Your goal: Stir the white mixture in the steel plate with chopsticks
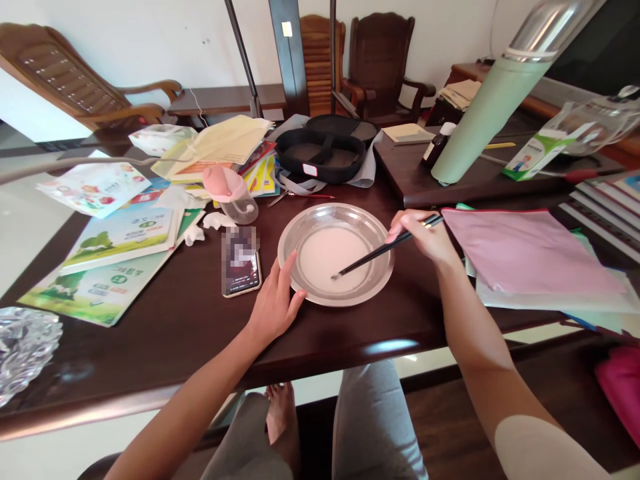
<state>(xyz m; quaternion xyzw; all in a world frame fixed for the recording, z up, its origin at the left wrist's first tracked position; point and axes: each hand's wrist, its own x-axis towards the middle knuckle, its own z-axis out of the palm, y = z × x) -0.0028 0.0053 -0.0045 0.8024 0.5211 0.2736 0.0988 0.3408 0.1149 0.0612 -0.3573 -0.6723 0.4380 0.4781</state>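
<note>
A round, shallow metal bowl (pixel 383 275) stands on the dark table in front of me, with a whitish liquid (pixel 327 250) in it. At the bowl's near left rim, my left hand (pixel 274 303) holds on, its thumb and forefinger against the edge. Black chopsticks (pixel 375 253) with gold bands slant down to the left from my right hand (pixel 417 233), which is closed round their upper part above the bowl's right rim. Their tips are at the liquid, with a little something whitish around them. Left of the bowl lies a phone (pixel 242 263) with its screen lit and partly blurred.
Booklets (pixel 100 267), crumpled tissues (pixel 195 230) and a clear cup with a pink top (pixel 230 190) lie left. Behind the bowl is an open black case (pixel 320 150). A green thermos (pixel 493 117) and a pink pouch (pixel 530 250) are right; crumpled foil (pixel 27 347) is far left.
</note>
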